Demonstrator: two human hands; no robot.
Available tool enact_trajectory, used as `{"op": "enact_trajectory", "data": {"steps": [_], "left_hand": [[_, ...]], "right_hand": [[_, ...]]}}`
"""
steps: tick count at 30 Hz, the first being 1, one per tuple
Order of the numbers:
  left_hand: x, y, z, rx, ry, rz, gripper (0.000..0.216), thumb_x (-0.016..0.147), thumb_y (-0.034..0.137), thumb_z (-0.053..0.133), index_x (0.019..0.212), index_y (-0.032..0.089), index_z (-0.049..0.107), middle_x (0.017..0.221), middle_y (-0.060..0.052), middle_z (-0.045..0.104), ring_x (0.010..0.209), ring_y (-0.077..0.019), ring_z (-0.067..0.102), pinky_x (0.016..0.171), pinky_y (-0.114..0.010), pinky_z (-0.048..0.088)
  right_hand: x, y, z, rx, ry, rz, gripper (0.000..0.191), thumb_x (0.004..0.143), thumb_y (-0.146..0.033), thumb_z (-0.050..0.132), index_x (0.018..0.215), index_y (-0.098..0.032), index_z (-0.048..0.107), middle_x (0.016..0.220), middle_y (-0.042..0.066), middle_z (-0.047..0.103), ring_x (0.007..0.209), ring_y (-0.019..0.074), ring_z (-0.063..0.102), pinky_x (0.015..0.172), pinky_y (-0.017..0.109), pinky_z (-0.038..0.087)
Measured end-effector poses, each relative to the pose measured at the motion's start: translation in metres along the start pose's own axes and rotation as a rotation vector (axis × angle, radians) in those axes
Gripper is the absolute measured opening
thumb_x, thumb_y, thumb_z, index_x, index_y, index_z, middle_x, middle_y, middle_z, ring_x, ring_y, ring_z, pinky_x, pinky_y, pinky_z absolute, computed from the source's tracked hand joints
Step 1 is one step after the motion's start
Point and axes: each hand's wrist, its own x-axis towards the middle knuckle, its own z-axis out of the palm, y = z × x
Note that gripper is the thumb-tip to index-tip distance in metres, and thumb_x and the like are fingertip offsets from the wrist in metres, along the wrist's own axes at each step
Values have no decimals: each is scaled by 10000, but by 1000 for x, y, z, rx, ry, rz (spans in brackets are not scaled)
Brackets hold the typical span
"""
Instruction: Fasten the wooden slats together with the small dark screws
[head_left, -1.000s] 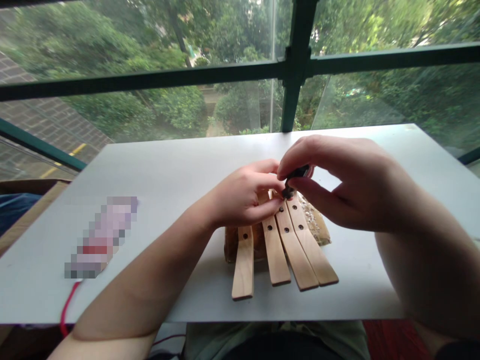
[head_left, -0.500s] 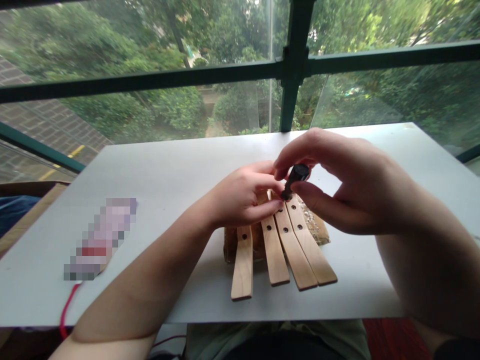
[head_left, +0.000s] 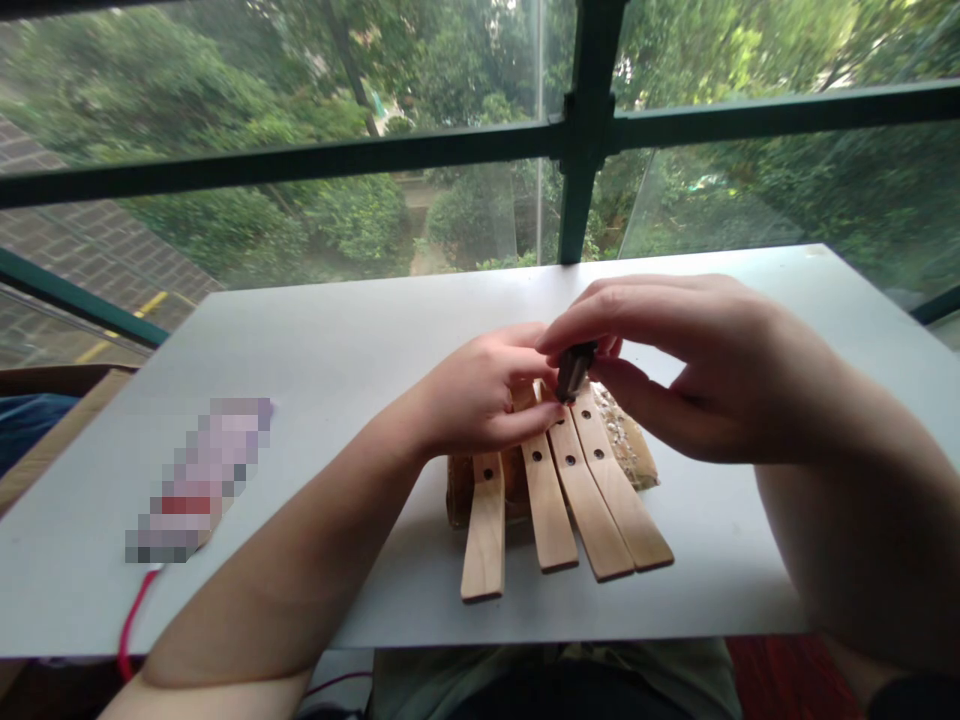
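Several flat wooden slats (head_left: 585, 495), each with a small hole, fan out on the white table (head_left: 322, 360). My left hand (head_left: 480, 395) is closed over the far ends of the slats and presses them together. My right hand (head_left: 675, 365) pinches a small dark tool (head_left: 571, 370) between thumb and fingers. The tool's tip points down at the slat ends, right beside my left fingertips. A clear bag of small parts (head_left: 626, 445) lies under the slats.
A blurred pinkish object (head_left: 199, 480) lies on the table's left side, with a red cord (head_left: 131, 620) hanging off the near edge. Behind the table stands a window with a dark green frame (head_left: 585, 130). A brown box edge (head_left: 52, 420) shows at far left.
My right hand has dipped lower and turned the dark tool a little, bringing it closer to the slat ends. My left hand and the slats have stayed put.
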Motion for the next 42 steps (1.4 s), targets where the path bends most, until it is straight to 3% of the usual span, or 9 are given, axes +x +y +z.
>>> {"op": "enact_trajectory", "data": {"steps": [7,19,27,36,42], "left_hand": [[2,1,0,-47,-29,-35,103,858,183,624,924,162,699,1063,-69,690,1035,-179,657,944,-305,537],[2,4,0,-78,-67,-93,104,855,198,617,923,175,692,1050,-66,662,990,-179,638,930,-315,544],[1,3,1,-93,-66,-85,105,843,169,620,932,176,674,1123,-67,660,1035,-177,636,938,-302,531],[2,5,0,-87,-70,-85,72,844,139,599,875,172,656,1120,-61,662,1022,-162,626,923,-282,518],[3,5,0,-96,-61,-83,132,844,143,599,950,174,673,1137,-71,664,1039,-170,632,928,-287,525]], "right_hand": [[1,-1,1,-24,3,27,156,896,-122,541,1007,-138,650,914,42,678,763,120,600,702,278,477],[-3,-7,-8,-90,-19,71,195,848,-105,594,1003,-210,648,874,17,678,748,149,596,680,300,458],[-2,-3,-2,-105,12,101,68,867,-228,664,914,-180,649,790,0,637,696,127,564,633,284,429],[0,-2,5,-119,92,174,193,825,-313,727,823,-203,568,699,-27,619,614,117,556,549,266,403],[0,-1,11,-121,121,206,223,828,-330,713,823,-214,522,692,-33,603,571,104,536,513,265,362]]}}
